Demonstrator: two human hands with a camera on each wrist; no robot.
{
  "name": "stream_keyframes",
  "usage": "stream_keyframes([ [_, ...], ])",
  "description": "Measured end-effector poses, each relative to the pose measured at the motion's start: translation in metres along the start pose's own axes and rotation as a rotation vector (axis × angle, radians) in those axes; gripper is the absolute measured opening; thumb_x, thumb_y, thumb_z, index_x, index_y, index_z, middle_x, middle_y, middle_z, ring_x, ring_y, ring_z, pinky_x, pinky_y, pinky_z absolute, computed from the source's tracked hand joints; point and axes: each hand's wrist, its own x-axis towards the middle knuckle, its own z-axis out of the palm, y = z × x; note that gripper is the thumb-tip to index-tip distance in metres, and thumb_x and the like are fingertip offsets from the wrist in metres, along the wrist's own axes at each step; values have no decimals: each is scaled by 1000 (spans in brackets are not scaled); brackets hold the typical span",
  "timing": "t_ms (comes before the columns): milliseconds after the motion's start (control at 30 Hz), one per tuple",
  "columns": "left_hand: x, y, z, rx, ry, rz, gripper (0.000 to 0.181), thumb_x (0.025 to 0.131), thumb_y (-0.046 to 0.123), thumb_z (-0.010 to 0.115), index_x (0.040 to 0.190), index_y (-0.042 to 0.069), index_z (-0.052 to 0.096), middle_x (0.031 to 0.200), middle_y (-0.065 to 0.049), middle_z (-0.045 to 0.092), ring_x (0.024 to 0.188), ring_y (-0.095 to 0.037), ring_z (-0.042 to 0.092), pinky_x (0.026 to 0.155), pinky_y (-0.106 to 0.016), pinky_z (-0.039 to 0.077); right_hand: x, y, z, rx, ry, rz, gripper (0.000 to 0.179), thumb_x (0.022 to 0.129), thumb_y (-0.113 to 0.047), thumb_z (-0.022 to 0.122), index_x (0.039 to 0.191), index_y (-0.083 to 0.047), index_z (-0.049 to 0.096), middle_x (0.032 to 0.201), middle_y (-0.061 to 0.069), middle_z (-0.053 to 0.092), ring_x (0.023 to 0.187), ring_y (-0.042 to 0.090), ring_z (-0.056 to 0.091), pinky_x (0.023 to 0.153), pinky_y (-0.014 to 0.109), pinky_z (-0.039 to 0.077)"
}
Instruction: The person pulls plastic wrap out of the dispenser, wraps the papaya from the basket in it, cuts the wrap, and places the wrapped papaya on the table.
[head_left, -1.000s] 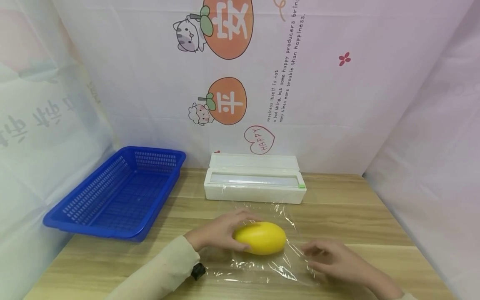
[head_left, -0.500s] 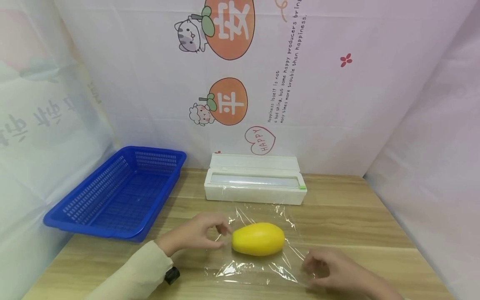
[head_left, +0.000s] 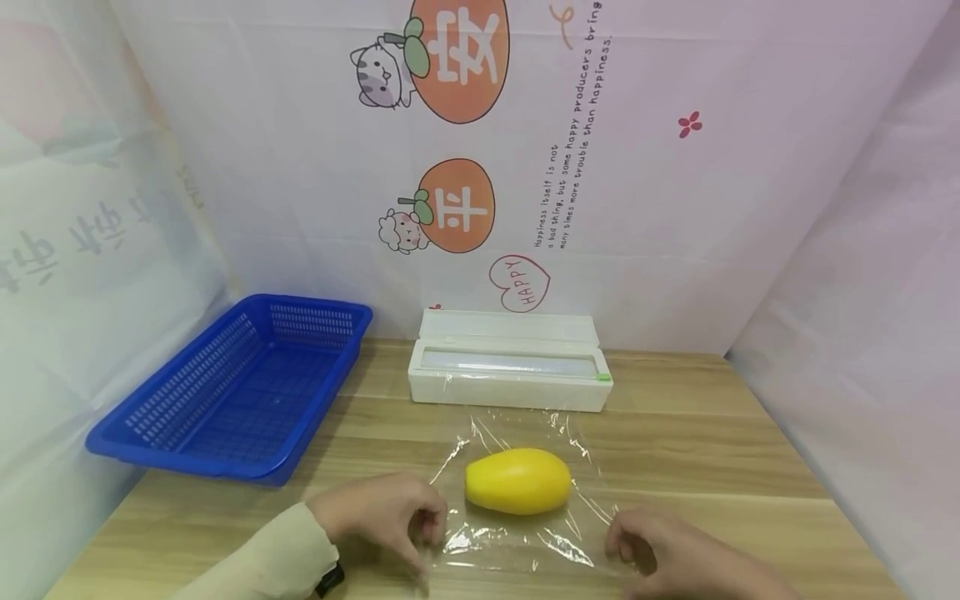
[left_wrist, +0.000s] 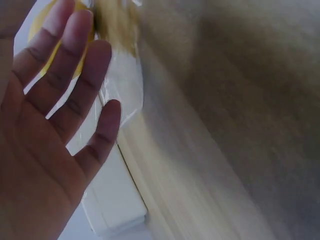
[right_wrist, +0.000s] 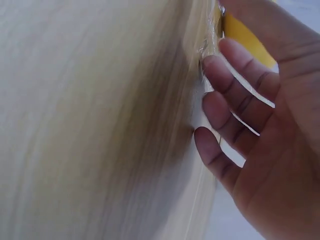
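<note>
Two bare hands, left hand [head_left: 386, 512] and right hand [head_left: 667, 550], thumbs and fingers apart, flank a clear plastic film [head_left: 487, 550]; whether they touch it, I cannot tell. On it lies a smooth yellow oblong fruit [head_left: 519, 481], long axis left to right, narrower end leftward. Beneath spreads a wood-grain tabletop [head_left: 690, 433], with white printed cloth [head_left: 630, 217] behind.
</note>
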Motion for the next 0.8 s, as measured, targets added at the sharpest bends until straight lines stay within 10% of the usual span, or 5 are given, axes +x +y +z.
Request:
stream_keyframes([
  [333,0,-1,3,160,-63,-18,32,67,35,93,81,24,66,79,21,53,74,7,47,68,-9,43,-2,-4,-2,46,-36,119,27,82,-22,82,97,-29,60,85,-12,56,77,4,53,62,21,47],
  [800,3,0,2,128,-49,15,12,81,13,76,79,22,69,75,20,53,69,7,49,62,-8,44,-1,-1,-4,80,16,35,13,94,-19,72,91,-28,64,86,-15,62,78,2,57,65,22,49],
])
